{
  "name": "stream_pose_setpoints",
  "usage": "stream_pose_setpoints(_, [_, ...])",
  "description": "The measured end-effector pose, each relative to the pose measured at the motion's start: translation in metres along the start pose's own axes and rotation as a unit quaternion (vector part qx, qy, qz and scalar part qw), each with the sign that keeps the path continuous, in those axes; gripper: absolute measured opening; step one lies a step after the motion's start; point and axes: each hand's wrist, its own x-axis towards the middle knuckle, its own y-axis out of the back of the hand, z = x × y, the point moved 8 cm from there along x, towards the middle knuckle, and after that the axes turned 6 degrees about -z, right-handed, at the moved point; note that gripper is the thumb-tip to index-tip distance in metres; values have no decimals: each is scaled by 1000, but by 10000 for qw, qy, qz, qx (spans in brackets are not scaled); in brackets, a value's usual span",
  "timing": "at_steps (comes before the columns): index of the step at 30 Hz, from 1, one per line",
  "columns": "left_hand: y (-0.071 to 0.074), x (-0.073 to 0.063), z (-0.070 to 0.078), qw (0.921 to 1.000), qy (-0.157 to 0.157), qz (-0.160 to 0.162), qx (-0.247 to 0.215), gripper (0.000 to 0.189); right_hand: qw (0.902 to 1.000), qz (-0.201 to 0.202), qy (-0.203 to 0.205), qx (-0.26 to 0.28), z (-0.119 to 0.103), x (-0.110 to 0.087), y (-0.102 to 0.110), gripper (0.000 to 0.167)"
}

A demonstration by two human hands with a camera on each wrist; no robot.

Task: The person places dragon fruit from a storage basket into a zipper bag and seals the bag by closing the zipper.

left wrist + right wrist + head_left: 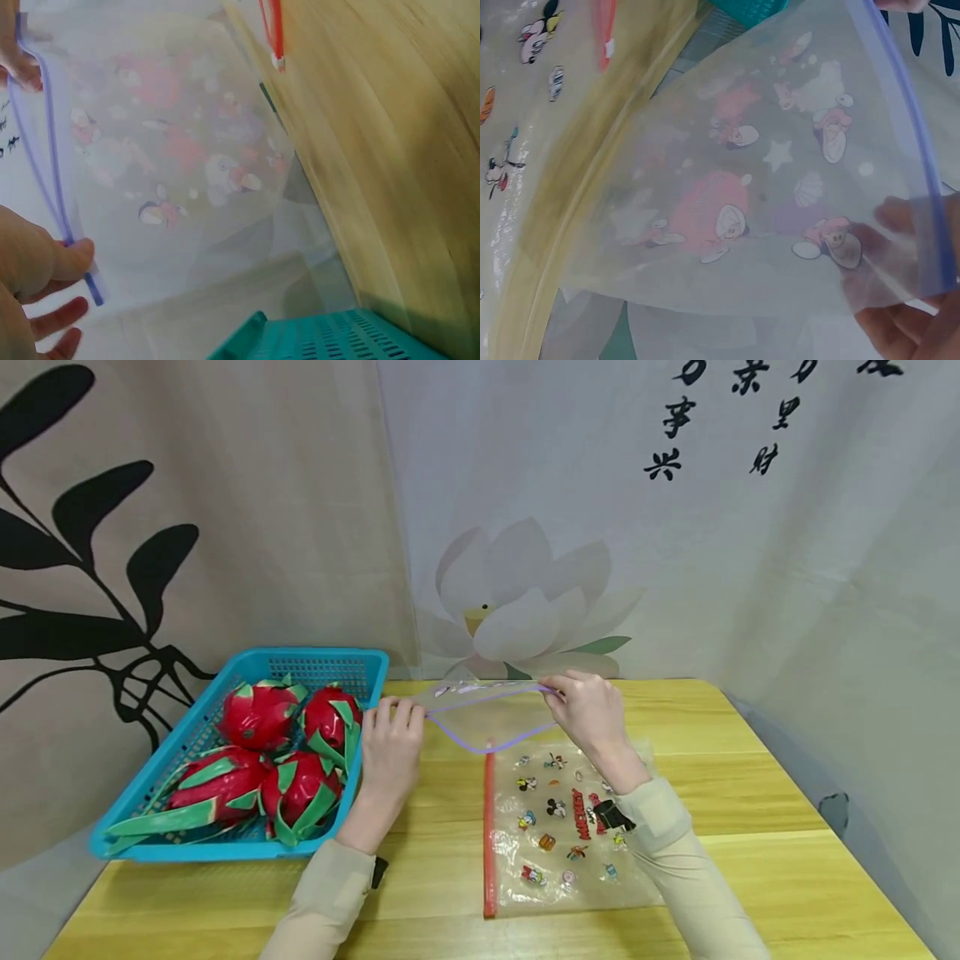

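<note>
A clear zip-lock bag (491, 718) with a purple seal is held up over the table, its mouth spread apart. My left hand (393, 743) pinches one end of the seal, thumb and fingers on the plastic. At the other end, my right hand (594, 718) pinches the bag's rim. Pink and white cartoon prints show on the bag (727, 202) in the right wrist view. Below lies a larger clear bag (551, 893) with a red slider strip and cartoon figures, flat on the wood, partly hidden under my right forearm.
A blue plastic basket (217, 850) stands at the left, beside my left hand. Several red dragon fruits (258, 717) with green scales lie in it. The wooden table (780, 877) ends against a white curtain (300, 527) with plant and lotus prints.
</note>
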Motion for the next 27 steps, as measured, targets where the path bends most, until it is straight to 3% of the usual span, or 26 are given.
stream_pose_setpoints(7, [1, 2, -12, 9981, 530, -304, -116, 5, 9998, -99, -134, -56, 1, 4, 2, 7])
stream_pose_setpoints(14, [-1, 1, -6, 9941, 167, -1047, -239, 18, 9989, 417, 141, -169, -3, 3, 8, 5])
stream_pose_setpoints(17, [9, 4, -9, 9913, 46, -1275, -326, 23, 9989, 420, 136, -183, -2, 3, 8, 5])
stream_pose_setpoints(20, [21, 12, -20, 9872, -64, -1553, -351, 27, 9991, 362, 139, -170, -1, 3, 8, 5])
stream_pose_setpoints(24, [32, 27, -52, 9727, -29, -2294, -339, 36, 9994, 291, 109, -140, 2, 4, 9, 6])
stream_pose_setpoints(26, [30, 33, -74, 9566, 176, -2882, -388, 43, 9996, 256, 79, -122, 3, 3, 9, 7])
stream_pose_setpoints(27, [27, 36, -86, 9444, 339, -3240, -450, 46, 9996, 233, 58, -112, 4, 3, 10, 7])
